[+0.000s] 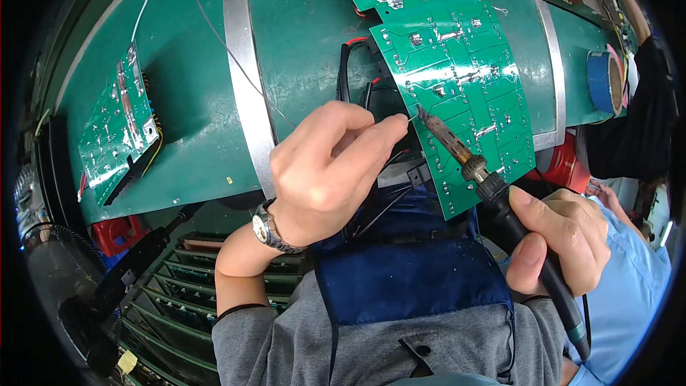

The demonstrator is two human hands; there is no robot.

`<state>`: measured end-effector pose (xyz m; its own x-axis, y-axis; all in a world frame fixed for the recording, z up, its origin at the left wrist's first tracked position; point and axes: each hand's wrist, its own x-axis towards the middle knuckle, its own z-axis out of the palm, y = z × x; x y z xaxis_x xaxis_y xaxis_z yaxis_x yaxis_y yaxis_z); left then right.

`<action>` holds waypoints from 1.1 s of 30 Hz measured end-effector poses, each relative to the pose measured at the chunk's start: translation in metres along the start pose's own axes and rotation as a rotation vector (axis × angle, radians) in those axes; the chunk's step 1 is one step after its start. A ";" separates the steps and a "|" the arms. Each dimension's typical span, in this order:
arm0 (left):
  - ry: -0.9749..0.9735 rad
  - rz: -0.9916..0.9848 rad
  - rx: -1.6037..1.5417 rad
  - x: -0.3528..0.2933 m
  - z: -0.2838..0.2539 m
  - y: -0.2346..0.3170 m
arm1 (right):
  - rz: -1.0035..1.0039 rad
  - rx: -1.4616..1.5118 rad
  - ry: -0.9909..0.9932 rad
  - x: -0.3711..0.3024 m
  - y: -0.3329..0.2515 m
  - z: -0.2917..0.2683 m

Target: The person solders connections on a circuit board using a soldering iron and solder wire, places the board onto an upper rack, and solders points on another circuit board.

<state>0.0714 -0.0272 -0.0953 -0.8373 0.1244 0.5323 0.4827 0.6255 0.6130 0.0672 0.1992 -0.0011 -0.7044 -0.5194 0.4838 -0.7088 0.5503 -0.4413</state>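
A green circuit board (457, 43), dotted with shiny solder joints, lies solder side up in front of me, tilted over black cables. My right hand (564, 239) is closed round the black handle of a soldering iron (491, 187). The iron's dark tip meets the board near its left edge. Closed in a pinch, my left hand (321, 171) holds a thin solder wire (227, 50); its end pokes out past the fingertips close to the iron's tip. The wire trails up to the far left. Exact contact between wire and joint is too small to tell.
Another circuit board (118, 125) stands at the left on the green table (193, 143). A metal frame strip (246, 93) crosses the tabletop. Boards fill a rack (175, 314) at lower left. A blue tape roll (604, 82) sits at right, near a person in light blue (629, 286).
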 end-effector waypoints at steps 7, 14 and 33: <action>-0.012 -0.067 -0.056 -0.007 -0.009 0.011 | 0.055 -0.051 0.005 -0.005 -0.010 -0.014; -0.020 0.042 -0.044 -0.012 0.000 0.009 | 0.041 -0.016 -0.011 -0.015 -0.010 -0.013; -0.109 -0.137 -0.155 -0.031 -0.008 0.036 | 0.019 0.008 -0.036 -0.037 -0.012 -0.029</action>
<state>0.1166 -0.0146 -0.0849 -0.9164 0.1339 0.3773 0.3893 0.5178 0.7618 0.1023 0.2304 0.0078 -0.7185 -0.5322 0.4478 -0.6955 0.5552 -0.4561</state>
